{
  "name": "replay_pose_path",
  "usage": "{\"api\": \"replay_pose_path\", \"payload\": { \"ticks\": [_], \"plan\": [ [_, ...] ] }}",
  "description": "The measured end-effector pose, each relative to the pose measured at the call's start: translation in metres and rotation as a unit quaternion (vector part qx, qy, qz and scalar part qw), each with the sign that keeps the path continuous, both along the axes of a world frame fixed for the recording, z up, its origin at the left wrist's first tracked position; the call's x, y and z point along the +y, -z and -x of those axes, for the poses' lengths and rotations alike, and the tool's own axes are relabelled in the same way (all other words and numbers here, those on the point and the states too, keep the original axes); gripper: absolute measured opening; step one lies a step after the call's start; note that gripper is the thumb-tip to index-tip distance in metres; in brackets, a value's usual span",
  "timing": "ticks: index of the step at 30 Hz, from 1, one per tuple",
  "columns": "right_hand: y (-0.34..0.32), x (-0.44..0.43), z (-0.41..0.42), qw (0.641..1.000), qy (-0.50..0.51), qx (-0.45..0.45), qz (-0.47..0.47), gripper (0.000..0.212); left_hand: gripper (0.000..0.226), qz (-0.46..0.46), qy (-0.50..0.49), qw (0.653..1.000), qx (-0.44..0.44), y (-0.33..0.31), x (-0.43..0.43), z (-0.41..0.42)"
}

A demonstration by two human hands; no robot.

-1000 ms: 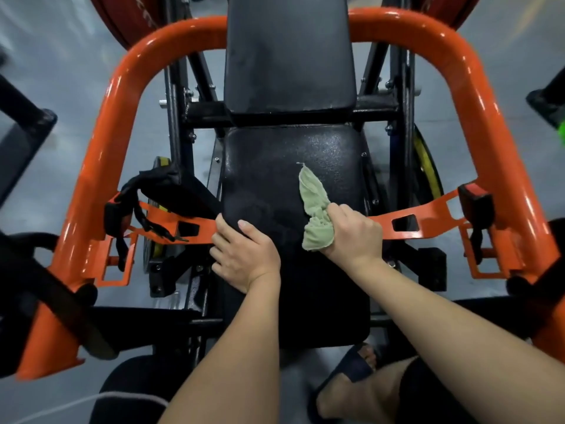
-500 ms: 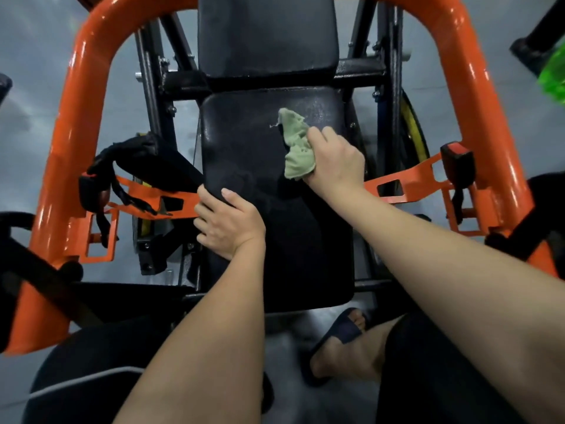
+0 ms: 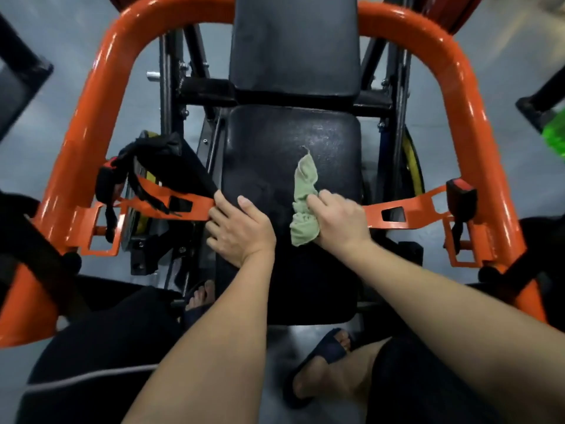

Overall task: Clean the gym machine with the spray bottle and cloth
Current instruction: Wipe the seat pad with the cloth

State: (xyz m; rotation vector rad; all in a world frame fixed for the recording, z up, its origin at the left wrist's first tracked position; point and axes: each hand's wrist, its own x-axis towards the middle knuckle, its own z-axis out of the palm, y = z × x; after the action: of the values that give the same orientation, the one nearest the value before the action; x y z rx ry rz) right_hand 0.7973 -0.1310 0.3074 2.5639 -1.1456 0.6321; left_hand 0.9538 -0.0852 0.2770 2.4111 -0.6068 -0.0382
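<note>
Cloth [image 3: 304, 206] in right hand [image 3: 339, 221] on seat [image 3: 275, 142], left hand [image 3: 241, 229] at seat edge

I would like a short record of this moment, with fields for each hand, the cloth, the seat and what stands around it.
left hand: rests on the left edge of the black padded seat
right hand: grips the crumpled pale green cloth
cloth position: on the seat, right of centre, one end toward the black padded backrest
seat surface: fine speckles on the far part
surroundings: orange tubular frame arches round the seat
spray bottle: not identifiable; a blurred green thing at the right edge
</note>
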Motion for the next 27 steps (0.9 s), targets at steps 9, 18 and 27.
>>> {"api": "replay_pose_path", "payload": {
  "ticks": [9,18,27],
  "plan": [
    [-0.054,-0.055,-0.039,0.949,0.232,-0.084,-0.195,0.031,0.058,-0.019,0.017,1.000,0.016,-0.004,0.000,-0.001],
    [-0.050,-0.038,-0.026,0.970,0.163,-0.029,-0.176,0.075,0.055,-0.028,0.022,0.999,0.003,-0.003,0.002,0.001],
    [-0.030,0.022,-0.020,0.951,-0.137,0.208,-0.183,0.041,0.059,-0.091,0.182,0.978,0.053,-0.025,0.024,-0.029]
  ]
}}
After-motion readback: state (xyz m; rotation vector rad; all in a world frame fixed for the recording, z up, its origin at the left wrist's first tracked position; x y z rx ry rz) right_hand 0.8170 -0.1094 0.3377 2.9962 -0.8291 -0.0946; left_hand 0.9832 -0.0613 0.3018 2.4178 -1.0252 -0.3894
